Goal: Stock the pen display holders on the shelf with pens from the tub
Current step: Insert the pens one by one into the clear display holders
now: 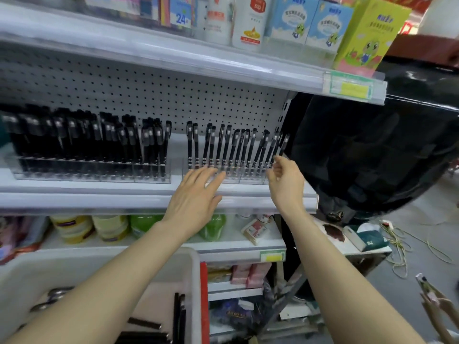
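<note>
Two clear pen display holders stand on the middle shelf. The left holder [89, 173] is packed with black pens. The right holder [248, 178] carries a thinner row of black pens [223, 147] leaning at different angles. My left hand [196, 194] lies flat with straight fingers against the right holder's front. My right hand [285, 177] pinches the rightmost black pen [283, 145] near its lower end. The white tub [191, 274] sits at the bottom left, under my left forearm, with several black pens [178, 316] lying in it.
A large black bag or cover [372, 155] hangs just right of the shelf end. The upper shelf [173, 55] overhangs the pens and holds boxes and bottles. Jars and green packs fill the lower shelf [111, 228]. Scissors [49, 301] lie in the tub. Another person's hands [437, 301] appear at bottom right.
</note>
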Tool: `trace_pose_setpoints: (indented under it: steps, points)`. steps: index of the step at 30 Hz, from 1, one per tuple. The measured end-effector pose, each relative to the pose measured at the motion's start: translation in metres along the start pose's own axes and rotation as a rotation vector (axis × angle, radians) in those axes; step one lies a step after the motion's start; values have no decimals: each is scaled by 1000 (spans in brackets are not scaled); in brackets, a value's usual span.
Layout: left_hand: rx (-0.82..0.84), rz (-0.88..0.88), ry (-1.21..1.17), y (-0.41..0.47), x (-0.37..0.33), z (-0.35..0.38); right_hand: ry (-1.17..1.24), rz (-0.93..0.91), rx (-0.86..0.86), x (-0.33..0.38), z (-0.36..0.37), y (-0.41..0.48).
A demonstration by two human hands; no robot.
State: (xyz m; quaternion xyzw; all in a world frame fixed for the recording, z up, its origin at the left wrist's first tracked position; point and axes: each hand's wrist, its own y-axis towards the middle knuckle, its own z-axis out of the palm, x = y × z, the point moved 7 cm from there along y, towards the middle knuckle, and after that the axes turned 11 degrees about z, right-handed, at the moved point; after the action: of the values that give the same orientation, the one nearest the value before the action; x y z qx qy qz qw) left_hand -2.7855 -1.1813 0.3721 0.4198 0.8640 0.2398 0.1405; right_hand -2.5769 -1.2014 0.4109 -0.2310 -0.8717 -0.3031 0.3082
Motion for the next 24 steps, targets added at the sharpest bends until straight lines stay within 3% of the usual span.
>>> trace_pose_setpoints:
  steps: [13, 19, 24]
  points:
    - [7, -199, -99, -181, 61, -38, 121, -80, 253, 62, 75, -210]
    - [47, -216, -52, -241, 87, -24, -223, 32, 664, 50, 147, -278]
    - [15, -208, -87, -245, 86, -24, -511, 29, 788, 26, 168, -309]
